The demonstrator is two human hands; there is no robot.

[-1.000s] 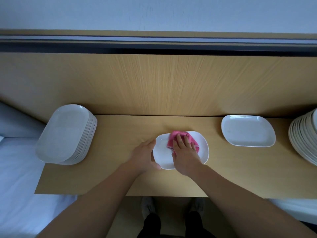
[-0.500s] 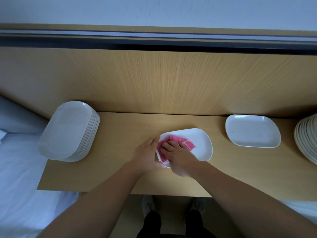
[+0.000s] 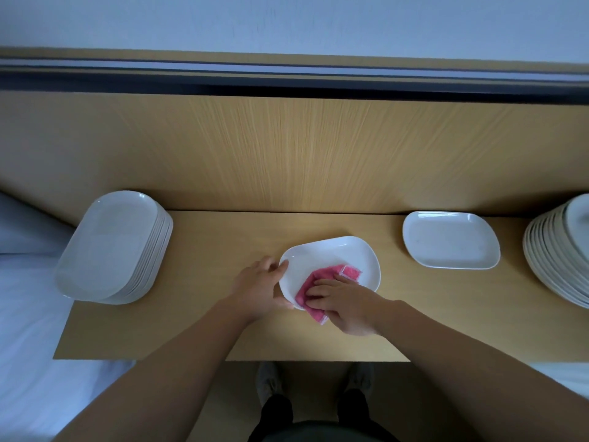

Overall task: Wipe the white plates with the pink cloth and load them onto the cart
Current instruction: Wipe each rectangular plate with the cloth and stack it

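Since a second ago the pink cloth [image 3: 318, 283] is drawn from the far side of the plate [image 3: 331, 255] to its near rim, which is overhung. That plate's left rim is gripped by the left hand [image 3: 258, 285]; the cloth is pressed under the flat fingers of the right hand [image 3: 345, 303]. Wiping is judged unfinished and loading unstarted; no cart is seen. On the wooden table [image 3: 223, 237] a left stack [image 3: 111, 247], a single plate [image 3: 449, 240] and a right stack [image 3: 557, 253] are kept well apart, obstructing nothing.

One wide-angle camera worn on the head looks forward and steeply down from close above the tabletop [image 3: 207, 250], with the left hand [image 3: 259, 283] and right hand [image 3: 345, 306] near mid-frame and the wood back panel [image 3: 287, 148] across the top.
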